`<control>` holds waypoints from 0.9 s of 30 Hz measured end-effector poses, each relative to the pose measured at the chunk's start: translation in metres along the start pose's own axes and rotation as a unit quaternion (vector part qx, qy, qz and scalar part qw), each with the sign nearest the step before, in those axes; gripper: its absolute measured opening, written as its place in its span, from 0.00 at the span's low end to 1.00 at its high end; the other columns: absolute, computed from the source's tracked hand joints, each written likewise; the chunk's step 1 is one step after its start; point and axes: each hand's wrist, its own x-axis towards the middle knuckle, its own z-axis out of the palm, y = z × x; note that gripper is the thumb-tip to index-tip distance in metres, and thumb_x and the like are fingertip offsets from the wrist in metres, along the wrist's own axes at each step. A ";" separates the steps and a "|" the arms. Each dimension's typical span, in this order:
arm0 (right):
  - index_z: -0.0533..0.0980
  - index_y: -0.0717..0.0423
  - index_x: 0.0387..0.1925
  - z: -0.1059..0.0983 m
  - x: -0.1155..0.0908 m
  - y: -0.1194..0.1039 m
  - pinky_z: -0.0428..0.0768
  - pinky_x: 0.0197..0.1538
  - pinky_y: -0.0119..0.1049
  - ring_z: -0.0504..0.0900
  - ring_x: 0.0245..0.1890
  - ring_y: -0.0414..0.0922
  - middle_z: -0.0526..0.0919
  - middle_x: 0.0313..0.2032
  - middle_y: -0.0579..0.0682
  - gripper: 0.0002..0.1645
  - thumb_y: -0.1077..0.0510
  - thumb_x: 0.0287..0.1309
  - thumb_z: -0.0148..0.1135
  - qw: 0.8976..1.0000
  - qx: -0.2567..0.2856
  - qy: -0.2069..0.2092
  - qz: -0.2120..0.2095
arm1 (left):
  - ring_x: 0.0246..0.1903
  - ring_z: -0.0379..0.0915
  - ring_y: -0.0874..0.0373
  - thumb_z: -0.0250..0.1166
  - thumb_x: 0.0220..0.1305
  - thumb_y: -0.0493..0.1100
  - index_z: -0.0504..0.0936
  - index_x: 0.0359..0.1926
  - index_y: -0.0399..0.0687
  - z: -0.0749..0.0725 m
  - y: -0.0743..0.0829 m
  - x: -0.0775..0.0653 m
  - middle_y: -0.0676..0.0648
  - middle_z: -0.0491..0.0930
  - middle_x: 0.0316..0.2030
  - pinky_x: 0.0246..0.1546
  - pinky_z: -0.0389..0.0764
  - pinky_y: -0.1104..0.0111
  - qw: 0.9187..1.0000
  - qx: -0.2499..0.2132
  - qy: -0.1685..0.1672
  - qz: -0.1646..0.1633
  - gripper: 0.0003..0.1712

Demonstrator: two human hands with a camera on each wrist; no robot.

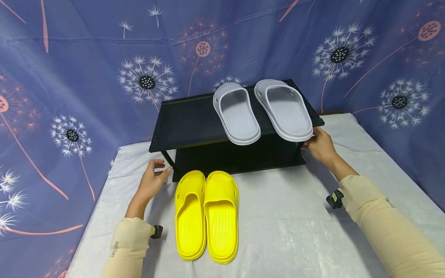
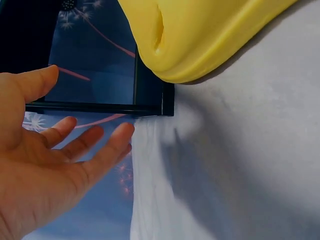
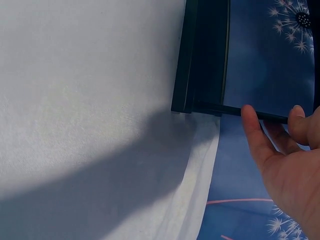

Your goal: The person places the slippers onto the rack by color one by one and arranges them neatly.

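Note:
A black two-tier shoe rack [image 1: 187, 119] stands at the back, in the middle of the head view. Two light grey slippers [image 1: 240, 117] sit side by side on its upper shelf, toward the right end. In front of the rack, a pair of yellow slippers [image 1: 220, 224] lies close together on the white cloth. My left hand [image 1: 153, 179] is beside the rack's left post, thumb and fingers spread and apart from it in the left wrist view. At the other end, my right hand [image 1: 321, 146] holds the right post [image 3: 230, 110] between thumb and fingers.
A white cloth [image 1: 278, 216] covers the table. Behind it hangs a blue curtain [image 1: 243, 38] with dandelion prints, close to the rack's back. The rack's lower shelf [image 1: 240, 156] lies near the table surface, with the yellow slippers' ends right at its front edge.

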 end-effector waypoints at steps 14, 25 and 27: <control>0.64 0.76 0.56 0.002 0.000 0.000 0.84 0.29 0.25 0.77 0.23 0.28 0.75 0.46 0.72 0.19 0.75 0.62 0.47 1.000 0.016 -0.001 0.007 | 0.67 0.53 0.36 0.52 0.62 0.73 0.48 0.73 0.39 0.010 0.012 -0.035 0.35 0.51 0.70 0.64 0.63 0.42 0.992 0.125 -0.022 -0.026 0.55; 0.64 0.76 0.56 0.003 0.004 0.002 0.84 0.29 0.24 0.76 0.24 0.27 0.74 0.47 0.71 0.19 0.74 0.63 0.48 1.000 0.023 0.002 0.011 | 0.65 0.54 0.34 0.51 0.57 0.78 0.45 0.74 0.41 0.021 0.019 -0.059 0.32 0.47 0.70 0.62 0.63 0.38 0.979 0.197 -0.033 -0.046 0.61; 0.64 0.76 0.56 0.004 0.004 0.003 0.83 0.29 0.23 0.76 0.24 0.27 0.74 0.47 0.71 0.19 0.74 0.63 0.48 1.000 0.026 0.003 0.012 | 0.64 0.56 0.34 0.51 0.57 0.78 0.46 0.74 0.40 0.024 0.019 -0.065 0.32 0.48 0.69 0.61 0.65 0.38 0.977 0.205 -0.029 -0.048 0.61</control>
